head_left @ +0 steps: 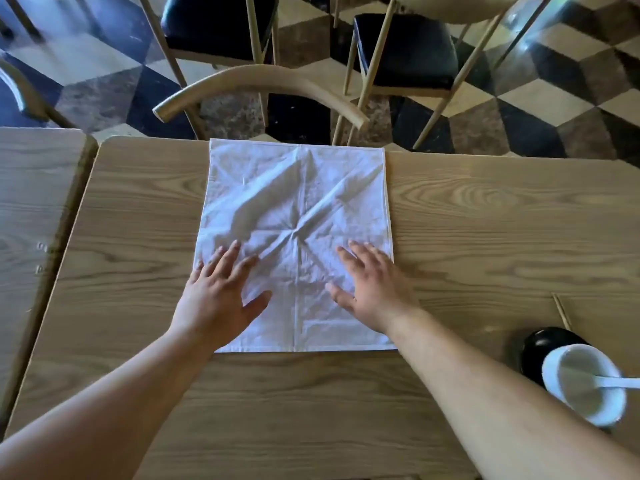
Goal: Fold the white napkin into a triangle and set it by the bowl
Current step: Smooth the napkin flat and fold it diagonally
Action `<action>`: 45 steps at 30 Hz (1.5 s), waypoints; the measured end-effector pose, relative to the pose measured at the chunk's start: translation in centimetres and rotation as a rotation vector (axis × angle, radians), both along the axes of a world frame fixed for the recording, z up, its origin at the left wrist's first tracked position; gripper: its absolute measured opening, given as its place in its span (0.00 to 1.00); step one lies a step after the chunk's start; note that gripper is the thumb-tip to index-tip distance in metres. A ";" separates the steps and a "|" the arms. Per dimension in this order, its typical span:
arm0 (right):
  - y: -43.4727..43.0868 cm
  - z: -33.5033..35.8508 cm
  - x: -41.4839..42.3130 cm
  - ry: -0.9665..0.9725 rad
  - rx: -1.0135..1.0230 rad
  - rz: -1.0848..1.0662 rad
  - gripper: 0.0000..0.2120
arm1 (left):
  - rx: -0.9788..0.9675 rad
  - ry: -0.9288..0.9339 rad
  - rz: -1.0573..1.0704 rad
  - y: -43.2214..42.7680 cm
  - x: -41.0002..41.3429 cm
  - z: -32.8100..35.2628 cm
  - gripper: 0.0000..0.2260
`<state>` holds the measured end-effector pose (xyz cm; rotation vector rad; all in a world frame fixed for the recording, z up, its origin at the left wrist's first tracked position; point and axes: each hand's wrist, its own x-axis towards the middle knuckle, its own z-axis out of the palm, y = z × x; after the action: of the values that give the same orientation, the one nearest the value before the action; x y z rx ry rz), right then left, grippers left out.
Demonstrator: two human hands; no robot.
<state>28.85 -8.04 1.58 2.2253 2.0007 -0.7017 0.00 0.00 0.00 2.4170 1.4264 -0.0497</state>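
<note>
The white napkin [298,202] lies spread out as a square on the wooden table [485,220], creased with ridges that meet near its middle. My left hand [218,296] rests flat on its near left part, fingers spread. My right hand [372,289] lies flat on its near right part, fingers apart too. Neither hand grips the cloth. The white bowl [585,389] stands at the table's near right with a white spoon [616,382] in it.
A black dish [540,348] sits just behind the bowl, and a thin wooden stick [561,311] lies beyond it. A chair's curved wooden back [263,88] stands at the table's far edge. A second table [31,202] adjoins on the left.
</note>
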 end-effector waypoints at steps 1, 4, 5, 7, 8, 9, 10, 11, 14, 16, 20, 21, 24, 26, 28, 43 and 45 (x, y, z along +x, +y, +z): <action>-0.1 -0.6 0.0 -0.009 0.006 0.009 0.44 | -0.002 0.010 -0.008 -0.1 -0.1 -0.5 0.38; -0.8 -2.4 0.1 -0.039 0.096 0.020 0.41 | 0.063 0.016 -0.011 -0.6 -0.3 -1.5 0.38; -1.0 -3.1 0.1 -0.042 0.115 0.025 0.40 | 0.075 0.006 -0.012 -0.7 -0.4 -2.0 0.37; -1.5 -4.0 0.3 -0.065 0.143 0.053 0.40 | 0.103 -0.015 -0.018 -1.0 -0.5 -2.7 0.36; -1.8 -4.1 0.4 -0.071 0.159 0.070 0.39 | 0.122 -0.029 -0.025 -1.0 -0.6 -2.8 0.36; -2.1 -4.5 0.5 -0.080 0.171 0.078 0.39 | 0.130 -0.033 -0.023 -1.2 -0.8 -3.0 0.36; -2.3 -4.6 0.8 -0.089 0.184 0.086 0.38 | 0.135 -0.036 -0.021 -1.1 -0.7 -3.0 0.36; -2.8 -5.0 0.9 -0.097 0.204 0.093 0.38 | 0.138 -0.037 -0.020 -1.3 -0.8 -3.1 0.36; -4.3 -5.6 1.4 -0.122 0.327 0.089 0.37 | 0.144 -0.035 -0.019 -2.1 -1.0 -3.1 0.36; -5.5 -6.0 1.1 -0.139 0.382 0.108 0.37 | 0.152 -0.023 -0.020 -3.1 -1.3 -3.2 0.36; -7.4 -6.3 0.3 -0.134 0.413 0.120 0.36 | 0.124 0.009 -0.011 -4.9 -2.3 -3.2 0.36; -7.7 -6.3 0.3 -0.133 0.402 0.121 0.37 | 0.122 0.010 -0.009 -5.3 -2.5 -3.3 0.36; -8.7 -6.3 0.0 -0.137 0.358 0.129 0.37 | 0.124 -0.002 0.001 -6.5 -2.9 -3.4 0.36; -9.3 -6.3 -0.3 -0.143 0.329 0.135 0.37 | 0.118 0.002 0.002 -7.2 -3.2 -3.4 0.36; -9.9 -6.2 -0.5 -0.145 0.316 0.136 0.37 | 0.110 0.013 0.005 -7.8 -3.5 -3.3 0.36; -14.5 -6.1 -2.4 -0.156 0.288 0.140 0.38 | 0.067 0.019 0.005 -12.4 -5.4 -3.0 0.36; -15.0 -6.1 -2.6 -0.156 0.280 0.141 0.38 | 0.072 0.020 -0.001 -12.8 -5.6 -3.0 0.36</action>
<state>26.21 -23.01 -4.51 2.1667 2.2650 -0.2376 -5.58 -12.84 -2.95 2.4816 1.4602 -0.0234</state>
